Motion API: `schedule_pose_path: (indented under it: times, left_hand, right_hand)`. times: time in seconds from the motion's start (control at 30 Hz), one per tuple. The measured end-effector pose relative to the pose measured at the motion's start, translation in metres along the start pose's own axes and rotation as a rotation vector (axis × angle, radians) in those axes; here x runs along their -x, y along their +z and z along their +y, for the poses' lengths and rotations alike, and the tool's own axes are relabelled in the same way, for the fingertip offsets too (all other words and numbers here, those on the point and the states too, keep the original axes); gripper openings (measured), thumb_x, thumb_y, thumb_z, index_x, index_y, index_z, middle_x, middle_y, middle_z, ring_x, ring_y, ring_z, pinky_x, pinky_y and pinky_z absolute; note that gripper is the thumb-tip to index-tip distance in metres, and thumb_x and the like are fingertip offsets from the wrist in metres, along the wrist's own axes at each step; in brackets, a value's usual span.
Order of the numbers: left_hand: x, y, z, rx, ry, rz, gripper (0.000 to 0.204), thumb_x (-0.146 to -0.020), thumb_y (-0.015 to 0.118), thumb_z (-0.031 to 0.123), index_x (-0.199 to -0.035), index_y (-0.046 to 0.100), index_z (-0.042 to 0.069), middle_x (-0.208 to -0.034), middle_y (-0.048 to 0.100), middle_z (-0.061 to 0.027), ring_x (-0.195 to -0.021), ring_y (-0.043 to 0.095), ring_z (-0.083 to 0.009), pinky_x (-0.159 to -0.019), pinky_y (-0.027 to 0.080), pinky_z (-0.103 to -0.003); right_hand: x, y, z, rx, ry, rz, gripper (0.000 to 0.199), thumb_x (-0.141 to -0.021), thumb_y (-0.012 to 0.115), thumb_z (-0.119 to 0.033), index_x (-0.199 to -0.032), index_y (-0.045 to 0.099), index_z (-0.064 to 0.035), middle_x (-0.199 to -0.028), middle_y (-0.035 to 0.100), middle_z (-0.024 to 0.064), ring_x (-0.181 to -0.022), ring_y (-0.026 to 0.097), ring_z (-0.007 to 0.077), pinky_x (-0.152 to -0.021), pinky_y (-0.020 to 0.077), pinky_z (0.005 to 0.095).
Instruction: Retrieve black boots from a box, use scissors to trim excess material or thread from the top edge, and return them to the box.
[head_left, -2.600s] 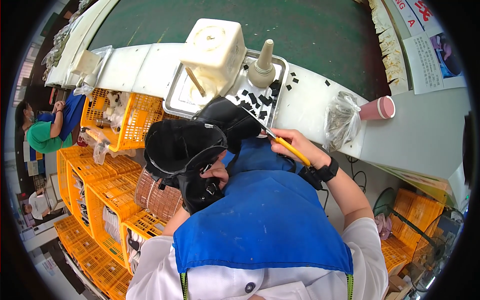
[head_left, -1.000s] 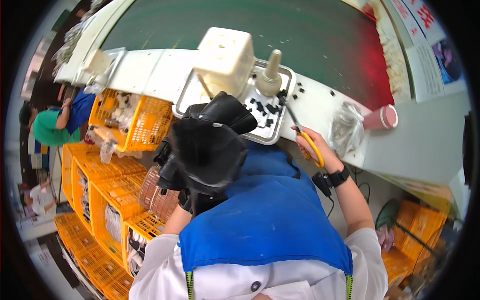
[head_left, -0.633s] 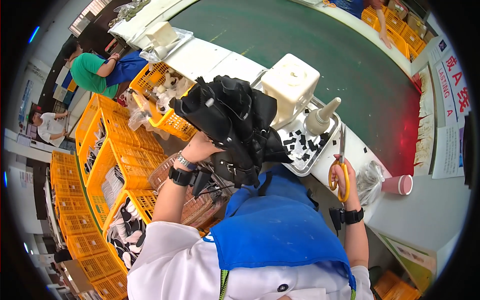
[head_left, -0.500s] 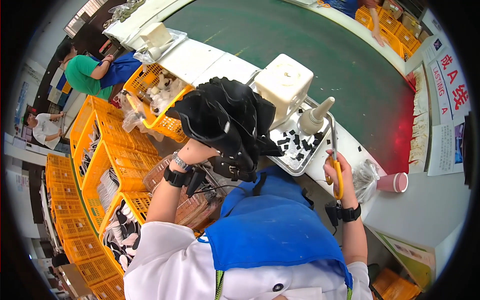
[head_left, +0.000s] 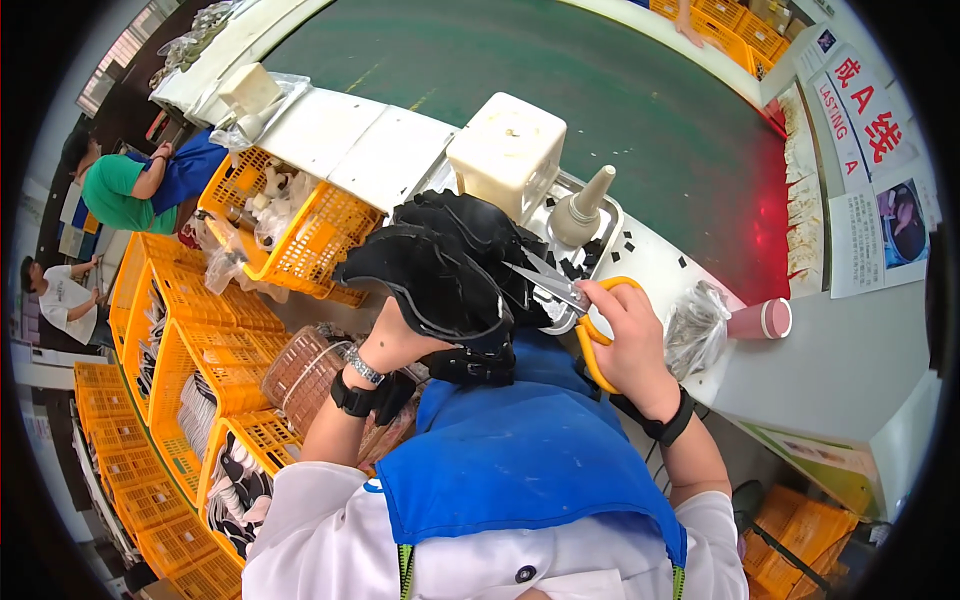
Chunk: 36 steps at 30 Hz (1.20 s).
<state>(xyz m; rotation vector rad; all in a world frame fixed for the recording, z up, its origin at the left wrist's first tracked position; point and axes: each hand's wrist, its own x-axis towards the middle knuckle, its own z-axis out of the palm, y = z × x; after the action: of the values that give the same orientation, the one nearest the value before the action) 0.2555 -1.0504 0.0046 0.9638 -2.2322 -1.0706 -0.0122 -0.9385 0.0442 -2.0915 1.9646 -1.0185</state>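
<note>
Left hand [head_left: 395, 340] grips the black shoe upper [head_left: 440, 275]; right hand [head_left: 625, 335] squeezes yellow scissors [head_left: 575, 300], blades at its edge, just above the tray [head_left: 610, 215].

Green conveyor belt [head_left: 560, 70], orange crates [head_left: 160, 330]

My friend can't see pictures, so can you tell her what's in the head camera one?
A person in a blue apron holds a black shoe upper in the left hand and yellow-handled scissors in the right hand, blades at the upper. Behind sit a metal tray of black scraps, yellow crates and a pink cup.
</note>
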Motion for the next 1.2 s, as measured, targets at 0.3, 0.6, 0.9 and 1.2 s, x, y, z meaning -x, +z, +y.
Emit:
schedule_pose_path:
  times: [0.3,0.6,0.9,1.2]
  left_hand:
    - [0.001,0.008,0.016,0.027,-0.029,-0.036,0.056,-0.061,0.080,0.024,-0.107,0.057,0.001,-0.104,0.061,-0.0139,-0.097,0.057,-0.0295,-0.086,0.044,-0.035]
    - [-0.010,0.014,0.018,0.170,-0.006,-0.068,0.050,-0.058,0.078,0.016,-0.101,0.060,-0.002,-0.099,0.063,-0.0158,-0.092,0.059,-0.0305,-0.085,0.045,-0.033]
    - [-0.030,0.021,0.029,0.072,0.088,-0.145,0.046,-0.058,0.078,0.016,-0.097,0.061,-0.003,-0.096,0.064,-0.0157,-0.091,0.061,-0.0298,-0.082,0.046,-0.033]
    - [-0.046,0.029,0.008,0.058,0.024,-0.303,0.045,-0.057,0.079,0.019,-0.092,0.061,-0.004,-0.086,0.064,-0.0191,-0.082,0.062,-0.0326,-0.074,0.049,-0.034]
  right_hand:
    - [0.001,0.006,0.000,-0.016,-0.009,0.010,0.044,-0.066,0.071,-0.009,-0.108,0.059,-0.0123,-0.080,0.050,0.0087,-0.078,0.050,0.0265,-0.066,0.0421,0.0359]
    - [0.016,0.008,0.009,0.074,0.035,0.072,0.043,-0.065,0.071,-0.010,-0.107,0.060,-0.0136,-0.075,0.048,0.0076,-0.073,0.050,0.0257,-0.062,0.0423,0.0353]
    - [0.035,0.009,0.022,-0.062,0.164,0.114,0.038,-0.066,0.072,-0.014,-0.102,0.061,-0.0126,-0.070,0.053,0.0082,-0.064,0.055,0.0260,-0.053,0.0434,0.0362]
    - [0.039,-0.012,0.030,0.082,0.191,0.096,0.043,-0.066,0.073,-0.014,-0.107,0.061,-0.0173,-0.070,0.053,0.0062,-0.067,0.055,0.0241,-0.054,0.0435,0.0353]
